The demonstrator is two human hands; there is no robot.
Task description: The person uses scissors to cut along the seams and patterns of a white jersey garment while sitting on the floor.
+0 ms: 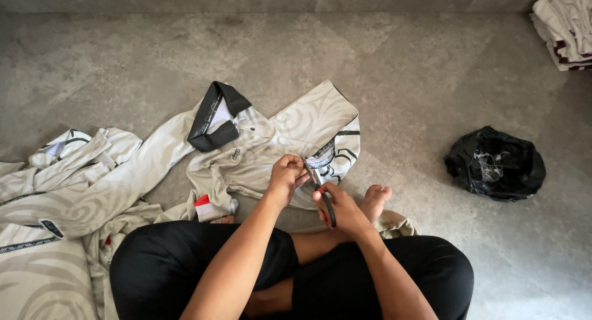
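Two hands are working on a cream patterned shirt [259, 153] lying on the floor [431, 79]. Left hand [285, 178] is pinching its hem; right hand [339, 209] is gripping scissors [320, 190] beside it. Right of the shirt is sitting a black bag [496, 164].

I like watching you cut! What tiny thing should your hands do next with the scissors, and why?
Probably close the scissors in a small snip. The right hand holds them with the blades at the edge of the cream shirt, and the left hand pinches that edge right beside the blades, so the fabric looks held ready.
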